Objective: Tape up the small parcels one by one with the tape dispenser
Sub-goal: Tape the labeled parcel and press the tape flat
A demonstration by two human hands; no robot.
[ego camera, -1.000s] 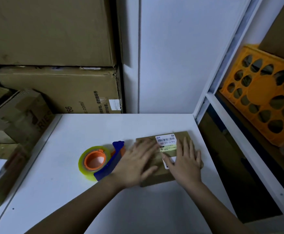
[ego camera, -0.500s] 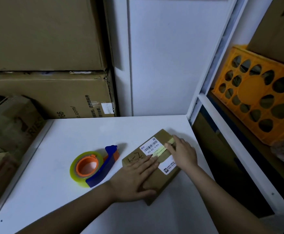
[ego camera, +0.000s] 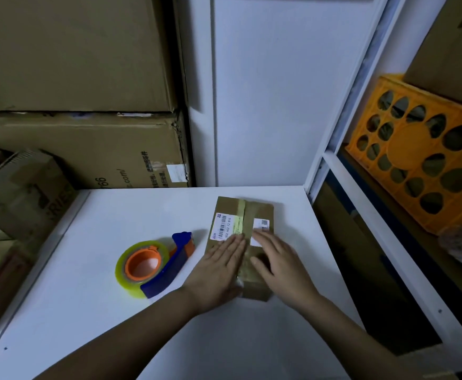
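— White table (ego camera: 92, 311) fills the near part. What is on it?

— Closest are two forearms that come in from the bottom edge. The left hand (ego camera: 218, 272) lies flat on the near left part of the small parcel (ego camera: 240, 229), fingers straight and close together, pressing down. The right hand (ego camera: 279, 264) lies flat beside it on the near right part, fingers a little spread; neither hand pinches anything.

— And the tape dispenser (ego camera: 155, 266)?

— It rests on the table just left of the parcel, apart from both hands: blue frame, orange hub, yellowish roll.

— What is on the parcel?

— A strip of tape along its middle, a barcode label on the left and a small white label on the right. The print is too small to read well.

— Farther back?

— Big cardboard boxes (ego camera: 81, 149) stacked at the left, a white wall panel, and an orange crate (ego camera: 422, 176) on the shelf at the right.
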